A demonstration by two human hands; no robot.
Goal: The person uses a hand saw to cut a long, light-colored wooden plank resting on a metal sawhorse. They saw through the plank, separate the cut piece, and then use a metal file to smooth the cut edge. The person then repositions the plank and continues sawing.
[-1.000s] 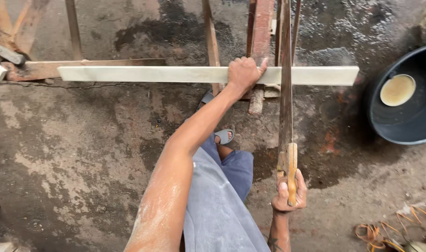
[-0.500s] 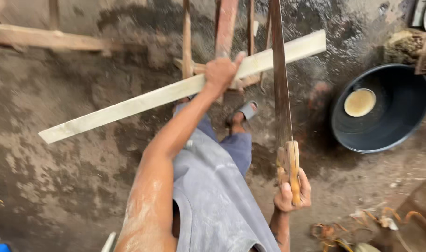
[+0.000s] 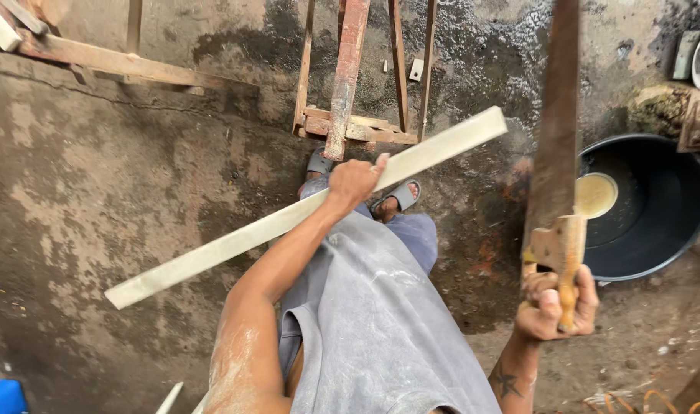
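Here, pale wooden slat (image 3: 288, 222) within left hand (image 3: 355, 182) fingers (image 3: 380, 162), tilted.

Swinging the pale wooden slat (image 3: 304, 211) further off level — flat across the frame a second ago, now slanting steeply from 8 o'clock up to 2 o'clock. Lifting it clear of the wooden trestle (image 3: 348, 92), left hand (image 3: 354, 180) gripping nearer the middle than before. Raising the handsaw (image 3: 555, 192) in the right hand (image 3: 553, 303) — blade drifting from near centre out toward 3 o'clock, now crossing the edge of the dark basin (image 3: 657, 207). Sliding the basin from 2 o'clock toward 3 o'clock as the view is turning.
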